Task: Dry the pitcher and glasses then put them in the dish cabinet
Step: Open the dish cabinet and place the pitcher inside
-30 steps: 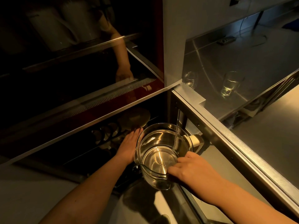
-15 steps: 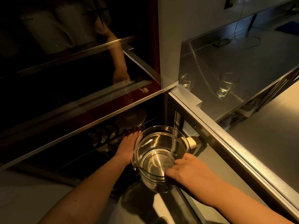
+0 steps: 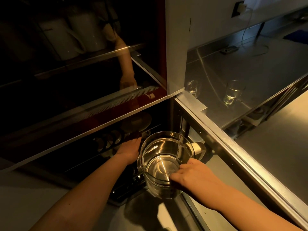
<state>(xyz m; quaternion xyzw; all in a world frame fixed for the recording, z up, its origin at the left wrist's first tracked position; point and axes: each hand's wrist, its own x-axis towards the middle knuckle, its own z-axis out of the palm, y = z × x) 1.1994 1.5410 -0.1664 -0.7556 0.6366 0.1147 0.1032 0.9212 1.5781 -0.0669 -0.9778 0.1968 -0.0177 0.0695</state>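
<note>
The upright glass pitcher (image 3: 164, 161), pinched at its near rim by the right hand (image 3: 194, 175), hangs just right of the flat-open, empty left hand (image 3: 129, 150), above the cabinet's lower rack (image 3: 108, 144).

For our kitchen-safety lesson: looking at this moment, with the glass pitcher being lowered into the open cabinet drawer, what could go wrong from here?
1. The right hand pinches the glass pitcher only at its rim, so it might slip.
2. The pitcher hangs close to the steel counter edge and the drawer rack; a knock could chip it.
3. Dishes sit in the dim drawer beside the left hand, inviting a bump.
</note>
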